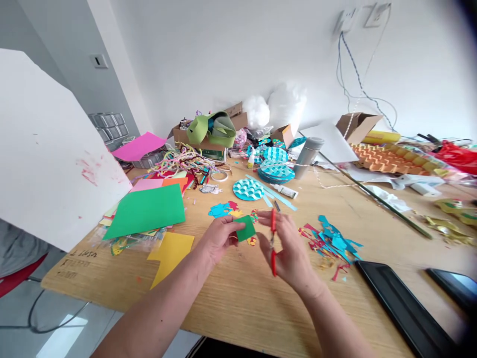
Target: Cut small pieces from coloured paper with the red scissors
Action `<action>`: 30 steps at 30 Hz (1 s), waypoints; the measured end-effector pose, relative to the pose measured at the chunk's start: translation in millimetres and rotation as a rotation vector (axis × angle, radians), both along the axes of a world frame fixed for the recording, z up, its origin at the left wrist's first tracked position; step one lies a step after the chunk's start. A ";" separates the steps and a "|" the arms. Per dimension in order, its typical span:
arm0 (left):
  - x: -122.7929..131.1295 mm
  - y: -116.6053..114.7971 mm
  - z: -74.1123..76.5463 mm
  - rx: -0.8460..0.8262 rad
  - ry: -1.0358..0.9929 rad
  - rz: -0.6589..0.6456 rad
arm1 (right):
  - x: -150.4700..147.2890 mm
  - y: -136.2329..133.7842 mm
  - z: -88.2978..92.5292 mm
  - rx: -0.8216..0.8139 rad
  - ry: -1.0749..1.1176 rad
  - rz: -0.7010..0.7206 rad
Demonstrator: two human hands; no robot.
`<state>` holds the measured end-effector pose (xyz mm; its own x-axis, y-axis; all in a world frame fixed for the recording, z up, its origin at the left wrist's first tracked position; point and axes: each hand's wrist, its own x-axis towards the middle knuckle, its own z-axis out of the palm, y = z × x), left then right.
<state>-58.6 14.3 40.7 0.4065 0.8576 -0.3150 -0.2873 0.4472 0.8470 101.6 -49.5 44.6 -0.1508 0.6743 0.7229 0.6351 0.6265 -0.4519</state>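
Between the thumb and fingers of my left hand (222,232) is a small green paper piece (246,228), held over the table. My right hand (285,246) has a pair of red-handled scissors (274,243) in it, just right of the paper and apart from it. The scissors' blades are largely hidden by the hand. Behind the left hand lie blue paper cutouts (219,210) with some red and yellow ones. Right of my right hand is a heap of blue, red and yellow paper scraps (337,238).
Large green paper (149,211) and yellow paper (173,251) lie left. Blue wavy paper discs (249,189), a glue bottle (286,191) and a grey flask (308,156) stand or lie behind. A long green stick (383,203) and a black tray-like object (402,308) are at right.
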 end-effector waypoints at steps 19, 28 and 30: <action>66.2 -15.3 -16.7 0.260 0.111 0.088 | 46.6 13.9 -4.5 -0.737 0.573 -0.004; 67.1 -10.1 -33.9 0.220 0.049 0.175 | 55.6 -1.9 -22.3 -0.874 0.648 0.041; 66.3 -10.3 -32.9 0.179 0.018 0.175 | 52.8 -4.5 -24.0 -0.955 0.616 0.055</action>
<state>7.7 4.0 7.8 0.2425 0.9573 -0.1573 -0.3315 0.2341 0.9139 154.5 -54.0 20.6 0.0060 0.9925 -0.1219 0.1224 -0.1218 -0.9850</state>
